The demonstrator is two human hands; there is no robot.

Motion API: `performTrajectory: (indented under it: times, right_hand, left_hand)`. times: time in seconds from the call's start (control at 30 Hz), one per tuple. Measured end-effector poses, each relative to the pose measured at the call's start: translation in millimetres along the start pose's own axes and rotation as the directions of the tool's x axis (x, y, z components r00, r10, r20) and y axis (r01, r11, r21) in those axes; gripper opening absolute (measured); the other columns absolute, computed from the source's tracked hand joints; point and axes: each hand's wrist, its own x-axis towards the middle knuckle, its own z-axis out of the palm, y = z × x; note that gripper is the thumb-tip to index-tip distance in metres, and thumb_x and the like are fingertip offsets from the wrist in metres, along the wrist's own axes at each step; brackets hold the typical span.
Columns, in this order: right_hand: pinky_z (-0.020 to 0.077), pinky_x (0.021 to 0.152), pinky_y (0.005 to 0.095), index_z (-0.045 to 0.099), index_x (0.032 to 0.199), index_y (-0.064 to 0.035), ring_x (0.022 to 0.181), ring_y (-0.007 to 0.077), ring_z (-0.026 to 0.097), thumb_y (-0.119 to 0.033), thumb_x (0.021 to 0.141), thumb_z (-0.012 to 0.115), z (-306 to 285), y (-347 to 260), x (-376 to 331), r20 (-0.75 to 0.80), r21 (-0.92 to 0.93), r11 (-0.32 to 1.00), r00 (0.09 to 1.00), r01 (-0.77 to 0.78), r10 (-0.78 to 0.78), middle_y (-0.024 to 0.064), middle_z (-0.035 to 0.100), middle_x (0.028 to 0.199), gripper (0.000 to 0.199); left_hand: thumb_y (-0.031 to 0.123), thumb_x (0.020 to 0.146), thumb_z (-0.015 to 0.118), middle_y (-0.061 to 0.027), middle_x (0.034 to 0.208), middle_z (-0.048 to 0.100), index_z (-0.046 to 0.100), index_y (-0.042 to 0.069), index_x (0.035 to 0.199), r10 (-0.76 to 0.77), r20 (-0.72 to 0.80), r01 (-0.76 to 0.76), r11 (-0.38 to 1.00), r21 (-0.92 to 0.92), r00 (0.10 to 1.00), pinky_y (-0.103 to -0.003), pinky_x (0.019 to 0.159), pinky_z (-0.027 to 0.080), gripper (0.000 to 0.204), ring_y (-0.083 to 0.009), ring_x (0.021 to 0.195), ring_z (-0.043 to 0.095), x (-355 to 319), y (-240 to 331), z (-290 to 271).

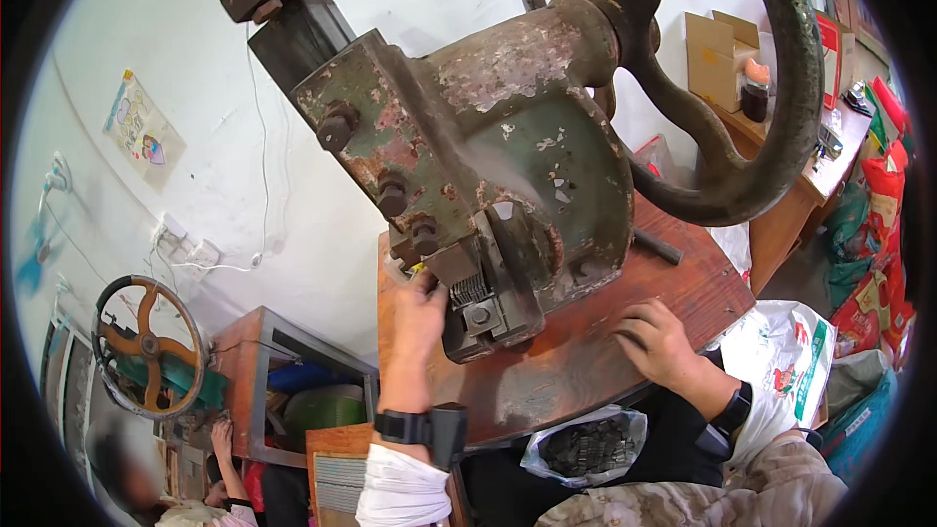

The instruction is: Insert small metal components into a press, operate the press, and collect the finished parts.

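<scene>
A large old press (527,127) with flaking green paint stands on a reddish-brown wooden table (508,400). My left hand (418,317) is at the left side of its metal die (478,312), below the ram. Its fingertips are pinched together there, and what they hold is hidden; a small bit of yellow shows beside them. My right hand (664,346) rests near the table's right part, fingers loosely bent and apart, with nothing seen in it. Below the table edge, a clear plastic bag (590,444) of small dark metal-looking pieces lies by my lap.
The press's heavy handwheel (781,137) curves over the upper right. A short rod (658,246) juts out beside the press base. Cardboard box (717,59) and jar (754,98) stand behind right, near filled bags (781,351). At left, another person's hand (223,439) is below a second wheel (148,346).
</scene>
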Motion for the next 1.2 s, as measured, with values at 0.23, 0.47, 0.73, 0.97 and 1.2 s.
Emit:
performTrajectory:
  times: [0.23, 0.47, 0.73, 0.97, 1.2]
  right_hand:
    - [0.0457, 0.082, 0.0396, 0.061, 0.098, -0.0009, 0.095, 0.0345, 0.054, -0.016, 0.072, 0.07, 56, -44, 96, -0.011, 0.249, 0.967, 0.999, 0.048, -0.046, 0.0162, 0.057, 0.102, 0.032]
    - [0.0431, 0.088, 0.0419, 0.053, 0.111, 0.0013, 0.104, 0.0365, 0.051, -0.036, 0.062, 0.076, 100, -54, 132, 0.078, 0.15, 0.979, 0.989, -0.138, 0.128, 0.0201, 0.053, 0.111, 0.065]
    - [0.0428, 0.09, 0.0413, 0.052, 0.115, -0.0022, 0.106, 0.0359, 0.051, -0.036, 0.058, 0.079, 94, -57, 137, 0.161, 0.14, 0.947, 0.95, -0.29, 0.267, 0.0195, 0.051, 0.116, 0.072]
    - [0.0449, 0.084, 0.0403, 0.056, 0.107, -0.0012, 0.098, 0.0338, 0.054, -0.029, 0.07, 0.072, 11, -76, 131, -0.015, 0.192, 0.969, 0.988, 0.155, -0.155, 0.0182, 0.055, 0.106, 0.049]
    - [0.0481, 0.072, 0.0306, 0.063, 0.098, 0.0045, 0.077, 0.0178, 0.062, -0.033, 0.087, 0.053, -266, -81, 263, -0.479, -0.682, 0.709, 0.843, -0.182, -0.244, 0.0149, 0.064, 0.078, 0.04]
  left_hand:
    - [0.003, 0.079, 0.053, -0.0223, 0.11, 0.053, 0.057, 0.006, 0.111, 0.07, -0.135, -0.051, 0.989, 0.137, 0.988, -0.041, 0.092, 0.039, 0.033, -0.0373, 0.105, 0.049, -2, -25, 21]
    - [0.0, 0.077, 0.055, -0.0242, 0.119, 0.045, 0.054, 0.008, 0.117, 0.196, -0.125, -0.166, 0.962, 0.215, 0.973, -0.04, 0.095, 0.037, 0.04, -0.0372, 0.113, 0.043, 0, -36, 20]
    - [0.004, 0.077, 0.05, -0.0135, 0.126, 0.048, 0.052, 0.01, 0.119, 0.164, 0.021, -0.157, 0.884, 0.441, 0.986, -0.048, 0.101, 0.022, 0.042, -0.0334, 0.12, 0.037, -7, -13, 21]
    - [0.01, 0.079, 0.052, -0.0086, 0.134, 0.043, 0.053, 0.009, 0.119, 0.33, 0.059, -0.329, 0.877, 0.35, 0.942, -0.069, 0.092, 0.02, 0.04, -0.0386, 0.126, 0.028, -3, -43, 13]
    - [0.015, 0.083, 0.05, -0.0028, 0.137, 0.04, 0.053, 0.01, 0.12, 0.067, 0.047, -0.082, 0.833, 0.548, 0.997, -0.076, 0.088, 0.014, 0.038, -0.0392, 0.128, 0.024, -13, 9, 37]
